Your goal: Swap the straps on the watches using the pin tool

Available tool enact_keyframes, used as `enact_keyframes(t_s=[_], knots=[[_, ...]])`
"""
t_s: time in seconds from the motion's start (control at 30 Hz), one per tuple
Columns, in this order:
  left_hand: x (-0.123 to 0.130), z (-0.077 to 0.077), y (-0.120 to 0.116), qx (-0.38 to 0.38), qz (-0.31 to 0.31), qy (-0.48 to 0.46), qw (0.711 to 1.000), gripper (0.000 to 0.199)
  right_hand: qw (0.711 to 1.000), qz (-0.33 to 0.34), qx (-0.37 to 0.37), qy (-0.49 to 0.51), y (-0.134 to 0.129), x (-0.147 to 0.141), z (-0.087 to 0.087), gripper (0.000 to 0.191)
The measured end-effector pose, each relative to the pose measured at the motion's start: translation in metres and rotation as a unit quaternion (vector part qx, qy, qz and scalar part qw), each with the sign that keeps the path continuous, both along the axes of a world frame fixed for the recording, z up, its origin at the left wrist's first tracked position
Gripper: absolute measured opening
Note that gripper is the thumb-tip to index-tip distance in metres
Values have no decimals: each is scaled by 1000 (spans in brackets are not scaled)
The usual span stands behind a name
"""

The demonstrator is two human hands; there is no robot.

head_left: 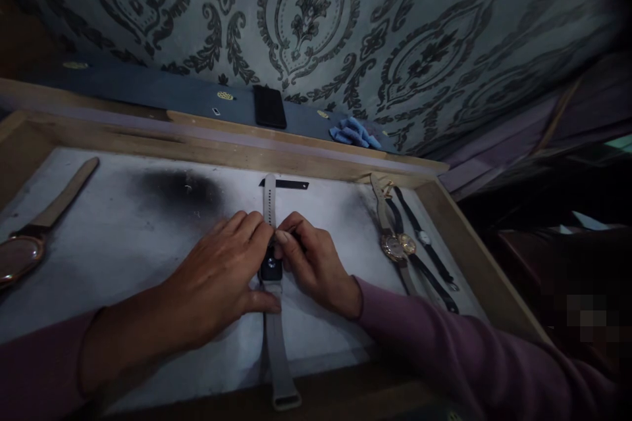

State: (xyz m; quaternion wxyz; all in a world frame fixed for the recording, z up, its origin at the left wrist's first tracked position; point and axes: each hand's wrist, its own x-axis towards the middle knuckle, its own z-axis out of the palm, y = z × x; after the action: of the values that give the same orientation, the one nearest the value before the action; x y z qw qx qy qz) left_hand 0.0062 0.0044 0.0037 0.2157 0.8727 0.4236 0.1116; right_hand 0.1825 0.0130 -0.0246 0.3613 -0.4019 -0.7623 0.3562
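Note:
A smartwatch [271, 268] with a dark case and a pale grey strap [281, 348] lies lengthwise in a shallow wooden drawer. My left hand [224, 273] grips the case from the left, fingers over its far end and thumb at the near end. My right hand [316, 260] is closed in a pinch at the far right corner of the case. A bit of something dark shows by these fingertips, too small to name. Beyond the hands, the strap's holed half [269, 200] reaches a thin black strip [293, 185] with a small hole at its end.
The wooden drawer [474, 270] has a white bottom. Several wristwatches [394, 247] lie along its right side. A larger watch [20, 258] lies at the left. Behind the far wall are a black phone [270, 107] and a crumpled blue cloth [354, 133], before patterned fabric.

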Motion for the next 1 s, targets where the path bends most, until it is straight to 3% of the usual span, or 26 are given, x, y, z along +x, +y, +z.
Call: enact_keyframes(t_s=[0.6,1.0], knots=[[0,-6,0,20,10,-14,1000,52,999,4,21,-36,0,2,5,13],[-1,-4,0,-7,11,-12,1000,53,999,0,29,-33,-1,1,3,12]])
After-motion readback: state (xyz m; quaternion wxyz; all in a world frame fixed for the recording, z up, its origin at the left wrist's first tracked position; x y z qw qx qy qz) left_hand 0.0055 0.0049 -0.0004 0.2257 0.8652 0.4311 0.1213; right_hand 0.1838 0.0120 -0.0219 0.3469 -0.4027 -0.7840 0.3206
